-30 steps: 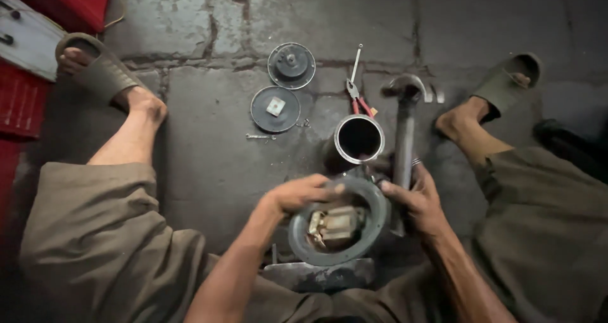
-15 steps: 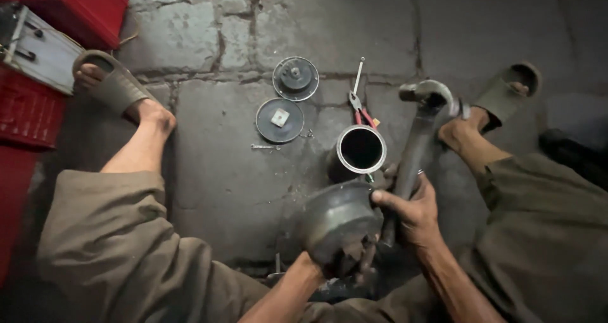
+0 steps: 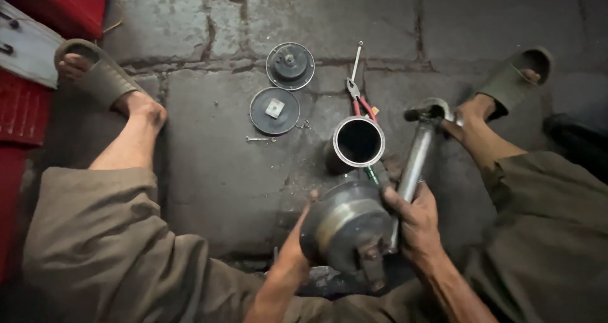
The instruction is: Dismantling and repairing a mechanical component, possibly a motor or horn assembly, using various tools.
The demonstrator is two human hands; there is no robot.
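**Both hands holding a round motor housing on a long metal shaft**

Both hands are gripping the same assembly, low in the middle of the scene, between the person's bent legs. Left hand [image 3: 297, 244] is cupping the near-left side of the round grey metal housing [image 3: 348, 231], its fingers wrapping behind the body so only the thumb and wrist are showing clearly. Right hand [image 3: 415, 225] is closing around the steel shaft [image 3: 415, 161] right where it is meeting the housing, fingers curled tight on it.

Housing is lying on its side, its rounded closed end facing left and far, with a bolted lug sticking out on the near side. Shaft's long axis is running from the housing up and slightly right, away from the person, ending in a dark elbow fitting [image 3: 427, 111] near the right foot [image 3: 472, 123].

Just beyond the housing, an open metal cylinder [image 3: 358, 141] is standing upright on the stone floor [image 3: 209, 177], its dark mouth facing the camera. Pliers with red handles [image 3: 360, 101] are lying just behind it. Farther left, two round dark covers [image 3: 274, 110] [image 3: 290, 65] are lying flat, one beyond the other, and a small spanner [image 3: 258, 139] is resting near them. Left foot in a sandal [image 3: 95, 76] is sitting far left, beside a red crate [image 3: 25, 101].
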